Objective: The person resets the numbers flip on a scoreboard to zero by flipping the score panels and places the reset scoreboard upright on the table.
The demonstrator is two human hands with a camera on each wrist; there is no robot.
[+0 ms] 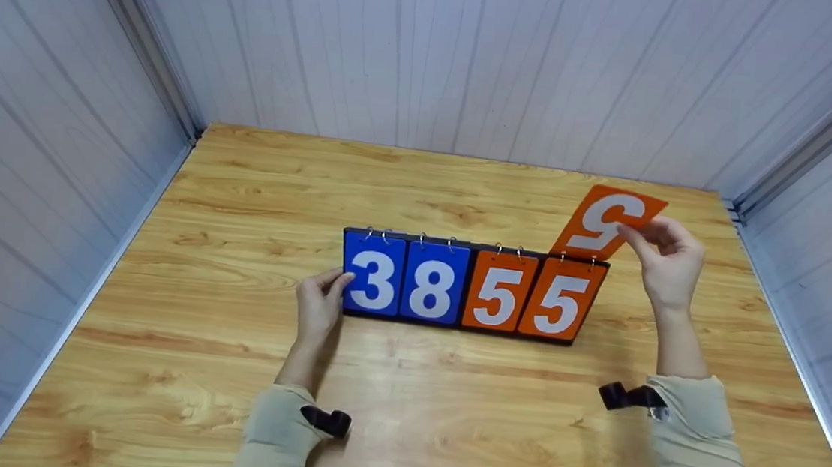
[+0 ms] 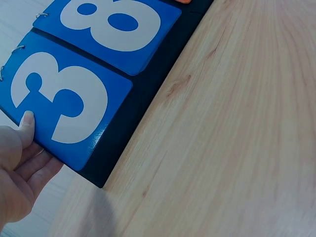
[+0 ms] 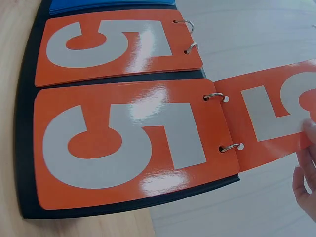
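Note:
A flip scoreboard [image 2: 127,118] with a black backing stands tilted on the table, its cards hung on metal rings. It shows a blue 3 card [image 1: 373,275], a blue 8 card [image 1: 431,284], an orange 5 card [image 1: 495,293] and, at the right end, another orange 5 card [image 1: 559,299]. My left hand [image 1: 317,306] grips the board's left edge, thumb on the front and fingers behind. With thumb and fingers, my right hand [image 1: 673,269] pinches a raised orange card [image 1: 597,223], swung up over the top rings, its 5 upside down.
The scoreboard is on a wood-grain table [image 1: 400,413]. Pale panelled walls [image 1: 432,54] close in the back and both sides. Each sleeved forearm carries a black wrist camera, one at the left wrist [image 1: 328,421] and one at the right [image 1: 620,396].

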